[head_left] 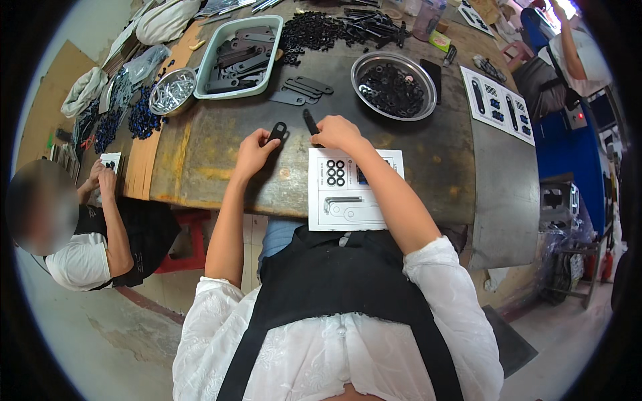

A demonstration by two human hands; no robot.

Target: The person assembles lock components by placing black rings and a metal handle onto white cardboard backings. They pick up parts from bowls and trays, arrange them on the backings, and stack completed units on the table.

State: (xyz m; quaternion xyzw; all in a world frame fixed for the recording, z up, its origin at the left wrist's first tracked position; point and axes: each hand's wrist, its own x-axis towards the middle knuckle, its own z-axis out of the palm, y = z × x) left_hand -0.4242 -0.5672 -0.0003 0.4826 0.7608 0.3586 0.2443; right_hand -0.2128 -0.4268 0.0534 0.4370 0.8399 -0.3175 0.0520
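My left hand (251, 155) pinches a flat black metal plate (277, 131) with a rounded, holed end pointing up. Just across from it, my right hand (337, 132) grips a dark narrow piece (309, 120), seen edge-on, perhaps a similar plate. Under my right forearm lies a white card (314, 220) with printed outlines. Black rings (335, 172) show in its upper left section, with L-shaped keys (343, 200) below; the forearm hides part of the card. Several loose grey-black plates (302, 89) rest on the table beyond my hands.
A pale green tray (234, 93) of plates stands at far left, beside a metal bowl (190, 100) of screws. Another metal bowl (426, 110) holds black rings. Small black parts (311, 32) are heaped behind. Filled cards (498, 105) lie right. A co-worker (87, 250) sits left.
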